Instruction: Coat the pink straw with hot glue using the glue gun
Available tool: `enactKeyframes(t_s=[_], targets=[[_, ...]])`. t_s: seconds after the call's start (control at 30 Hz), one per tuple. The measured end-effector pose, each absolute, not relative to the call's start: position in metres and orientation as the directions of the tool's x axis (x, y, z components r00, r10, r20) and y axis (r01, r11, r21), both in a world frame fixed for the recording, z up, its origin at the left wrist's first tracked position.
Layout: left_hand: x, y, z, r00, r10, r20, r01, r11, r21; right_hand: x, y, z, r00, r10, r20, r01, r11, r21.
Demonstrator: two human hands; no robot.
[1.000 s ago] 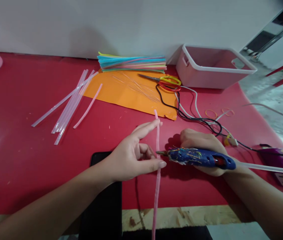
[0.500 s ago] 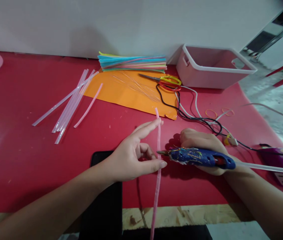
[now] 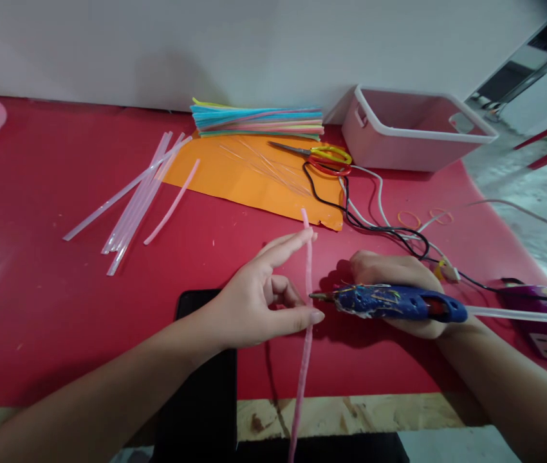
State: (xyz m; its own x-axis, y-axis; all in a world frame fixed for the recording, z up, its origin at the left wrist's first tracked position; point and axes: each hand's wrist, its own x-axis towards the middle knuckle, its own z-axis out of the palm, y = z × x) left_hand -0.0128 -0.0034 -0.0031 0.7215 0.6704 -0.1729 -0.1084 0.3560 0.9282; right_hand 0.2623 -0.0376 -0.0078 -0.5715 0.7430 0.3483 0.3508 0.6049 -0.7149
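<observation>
A long pink pipe cleaner (image 3: 304, 366) runs upright through the fingers of my left hand (image 3: 266, 299). That hand pinches it at two places, by the thumb and by the fingertips above, and its lower end hangs past the table edge. My right hand (image 3: 399, 276) is wrapped round a blue glue gun (image 3: 389, 302) smeared with dried glue. The gun's metal nozzle points left, at or very close to the pipe cleaner between the left thumb and fingers. A translucent glue stick (image 3: 519, 314) sticks out of its rear.
On the red table (image 3: 37, 308) lie glue sticks (image 3: 138, 199), a short pink piece (image 3: 172, 202), an orange envelope (image 3: 254, 180), scissors (image 3: 322, 154) and bundled pipe cleaners (image 3: 254, 121). A pink bin (image 3: 394, 141), cables (image 3: 380, 228), a purple power strip (image 3: 538, 321) and a black phone-like slab (image 3: 206, 392) surround the hands.
The glue gun in my right hand has drawn back slightly to the right, its nozzle no longer crossing the pipe cleaner. My left hand keeps its grip nearly unmoved.
</observation>
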Motion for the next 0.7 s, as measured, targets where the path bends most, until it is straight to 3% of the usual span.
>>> enactKeyframes(t_s=[0.7], targets=[[-0.0152,-0.0055,-0.0025,0.731,0.663,-0.161,-0.106,0.343,0.933,0.2637,-0.0354,-0.0111,-0.607,0.709,0.360,0.356,0.647,-0.674]])
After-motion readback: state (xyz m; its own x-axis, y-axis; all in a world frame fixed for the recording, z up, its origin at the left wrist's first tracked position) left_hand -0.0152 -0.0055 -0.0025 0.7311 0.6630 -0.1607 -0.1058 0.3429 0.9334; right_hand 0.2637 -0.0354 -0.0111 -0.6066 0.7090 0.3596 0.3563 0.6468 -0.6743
